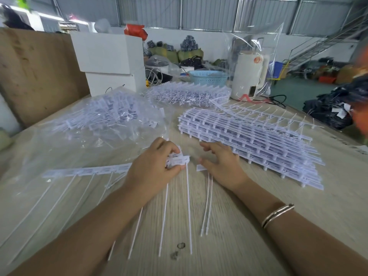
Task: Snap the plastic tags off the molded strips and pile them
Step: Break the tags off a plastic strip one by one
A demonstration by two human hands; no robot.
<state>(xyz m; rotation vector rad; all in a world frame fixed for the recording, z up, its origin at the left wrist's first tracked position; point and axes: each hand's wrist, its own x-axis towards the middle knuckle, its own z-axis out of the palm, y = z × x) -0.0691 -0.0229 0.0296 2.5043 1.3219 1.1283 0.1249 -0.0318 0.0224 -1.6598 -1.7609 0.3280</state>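
Both hands (153,166) (223,166) meet at the strip's (89,171) end.

Matt white plastic molded strips (249,136); glossy clear plastic bag (95,124) far left; matt pale wood-grain table (229,246); shiny metal bracelet (277,215); blue plastic basket (208,76).

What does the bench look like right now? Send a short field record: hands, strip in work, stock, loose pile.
left hand: grips a bunch of snapped tags
right hand: fingers relaxed, a loose tag at its thumb
strip in work: flat on the table, running left from the left hand
stock: stack of molded strips, right of the hands
loose pile: tags on a clear plastic bag, far left
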